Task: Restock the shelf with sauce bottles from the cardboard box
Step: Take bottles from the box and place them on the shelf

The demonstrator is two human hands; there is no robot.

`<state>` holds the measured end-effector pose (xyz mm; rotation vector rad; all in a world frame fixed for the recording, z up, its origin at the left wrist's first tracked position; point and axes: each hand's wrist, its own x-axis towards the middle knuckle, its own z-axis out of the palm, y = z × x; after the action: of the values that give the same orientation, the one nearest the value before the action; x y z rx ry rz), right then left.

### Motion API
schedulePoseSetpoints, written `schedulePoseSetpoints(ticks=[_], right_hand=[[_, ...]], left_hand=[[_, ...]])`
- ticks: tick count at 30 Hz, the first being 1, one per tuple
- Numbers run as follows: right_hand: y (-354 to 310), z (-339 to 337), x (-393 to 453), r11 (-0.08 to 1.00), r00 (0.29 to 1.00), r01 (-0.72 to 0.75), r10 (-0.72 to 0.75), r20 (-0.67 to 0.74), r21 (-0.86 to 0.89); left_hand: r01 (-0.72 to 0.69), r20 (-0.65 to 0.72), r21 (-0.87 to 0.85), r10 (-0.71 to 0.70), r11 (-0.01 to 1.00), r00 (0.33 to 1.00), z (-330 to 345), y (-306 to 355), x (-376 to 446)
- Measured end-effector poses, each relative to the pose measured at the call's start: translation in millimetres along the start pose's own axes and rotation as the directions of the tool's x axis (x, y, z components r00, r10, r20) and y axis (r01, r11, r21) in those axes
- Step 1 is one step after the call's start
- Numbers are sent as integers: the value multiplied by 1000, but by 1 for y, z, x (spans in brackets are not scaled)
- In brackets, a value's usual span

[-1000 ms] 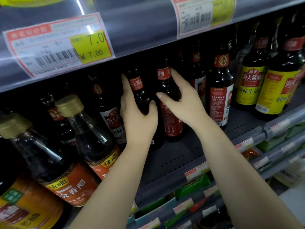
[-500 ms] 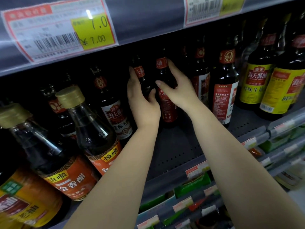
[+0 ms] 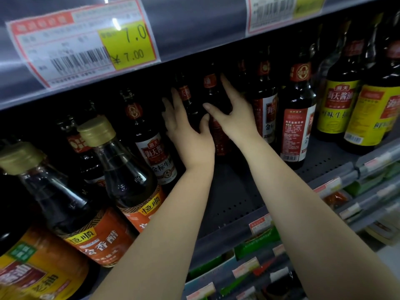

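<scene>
My left hand (image 3: 190, 135) wraps a dark sauce bottle with a red neck label (image 3: 185, 94), fingers behind it and thumb in front. Beside it, my right hand (image 3: 234, 118) holds a second dark bottle with a red label (image 3: 220, 144), index finger stretched up along its neck. Both bottles stand upright, deep on the grey perforated shelf (image 3: 236, 191), in a gap between rows of similar soy sauce bottles (image 3: 296, 118). The cardboard box is out of view.
Gold-capped vinegar bottles (image 3: 123, 169) crowd the left front of the shelf. Yellow-labelled bottles (image 3: 339, 105) stand at the right. The upper shelf edge with a 7.00 price tag (image 3: 86, 46) hangs low overhead. Lower shelves with packets (image 3: 368, 182) lie below right.
Both hands have pushed their bottles farther back into the shelf gap, away from the front edge. The arms are stretched out more.
</scene>
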<state>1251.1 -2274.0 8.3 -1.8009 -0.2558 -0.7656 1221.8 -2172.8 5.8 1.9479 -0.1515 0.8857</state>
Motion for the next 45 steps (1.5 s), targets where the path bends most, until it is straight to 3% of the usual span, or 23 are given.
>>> schedulePoseSetpoints(ticks=[4, 7, 12, 16, 23, 30, 35, 41, 45], right_hand=[[-17, -13, -21, 998, 993, 65, -67, -95, -16], [-34, -36, -44, 998, 997, -21, 25, -78, 56], [-63, -77, -96, 991, 975, -120, 129, -182, 54], [-78, -99, -153, 983, 923, -183, 182, -339, 29], [-102, -113, -265, 940, 737, -337, 305, -603, 64], [-102, -107, -392, 835, 440, -547, 345, -829, 56], [-72, -92, -479, 730, 245, -669, 395, -885, 141], [-7, -66, -573, 587, 23, -739, 512, -859, 330], [48, -45, -626, 503, -77, -750, 578, -812, 429]], left_hand=[[-41, -13, -92, 40, 995, 999, -12, 11, -21], [-45, 13, -199, 49, 979, 999, -24, 20, -39], [0, 188, -338, 67, 941, 980, -43, 35, -67], [-15, 375, -414, 186, 910, 908, -58, 48, -100], [87, 606, -594, 374, 800, 702, -62, 46, -171], [269, 782, -614, 524, 742, 339, -61, 16, -271], [419, 884, -456, 455, 785, 111, -54, -25, -341], [434, 955, -238, 292, 869, -59, -35, -99, -428], [404, 967, -99, 184, 910, -178, -22, -153, -483]])
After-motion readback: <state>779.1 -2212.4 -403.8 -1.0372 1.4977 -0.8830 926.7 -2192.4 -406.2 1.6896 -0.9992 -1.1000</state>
